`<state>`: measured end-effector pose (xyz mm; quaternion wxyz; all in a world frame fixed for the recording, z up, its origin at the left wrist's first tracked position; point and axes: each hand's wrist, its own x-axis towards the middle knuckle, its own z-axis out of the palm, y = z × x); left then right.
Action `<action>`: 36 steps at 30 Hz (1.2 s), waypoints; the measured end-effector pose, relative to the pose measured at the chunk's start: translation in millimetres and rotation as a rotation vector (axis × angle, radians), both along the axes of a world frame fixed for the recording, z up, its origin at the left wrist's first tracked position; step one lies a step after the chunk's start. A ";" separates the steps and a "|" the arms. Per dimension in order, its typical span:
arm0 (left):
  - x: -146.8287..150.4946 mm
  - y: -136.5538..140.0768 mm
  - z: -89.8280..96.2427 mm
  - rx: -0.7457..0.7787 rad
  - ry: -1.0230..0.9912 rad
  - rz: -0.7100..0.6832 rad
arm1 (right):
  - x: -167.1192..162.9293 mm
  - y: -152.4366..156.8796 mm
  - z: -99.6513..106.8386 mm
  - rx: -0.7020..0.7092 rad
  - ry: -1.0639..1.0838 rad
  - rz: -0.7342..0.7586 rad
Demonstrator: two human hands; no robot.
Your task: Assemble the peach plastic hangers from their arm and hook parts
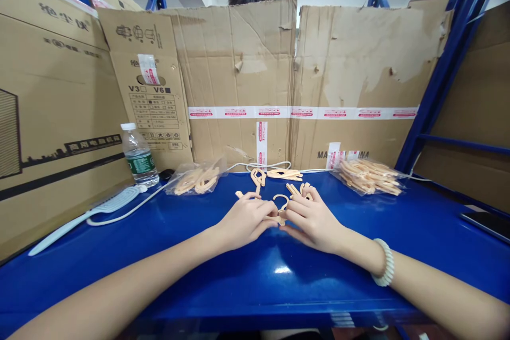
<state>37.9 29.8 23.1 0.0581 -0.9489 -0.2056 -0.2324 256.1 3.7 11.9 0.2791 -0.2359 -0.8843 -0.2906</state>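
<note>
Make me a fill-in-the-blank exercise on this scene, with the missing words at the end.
1. The left hand and right hand hold a beige hooked piece above a tabletop coloured ____.
2. A coiled bracelet is worn on the person's ____ arm.
3. The bottle has a ____ cap.
4. As the wearer sees it, the pale hairbrush lies to the ____ of both hands.

Missing words: blue; right; white; left.

Left hand [249,220] — beside right hand [313,219], both pinching
</note>
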 end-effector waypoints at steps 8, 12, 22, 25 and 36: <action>0.2 -1.7 2.0 -0.017 0.041 -0.017 | 0.0 -1.6 -4.8 -0.167 0.072 0.055; -2.7 1.3 2.1 -0.008 0.070 -0.071 | -1.7 -2.3 -2.8 -0.423 0.216 0.072; -24.1 25.8 22.2 -0.075 0.108 -0.091 | 16.6 21.8 -0.5 -0.450 0.322 -0.089; -30.2 34.6 21.0 -0.092 0.139 -0.088 | 12.1 25.4 -2.7 -0.458 0.271 -0.113; -31.1 37.2 13.5 -0.160 0.152 -0.114 | 0.6 33.7 -8.6 -0.463 0.176 -0.043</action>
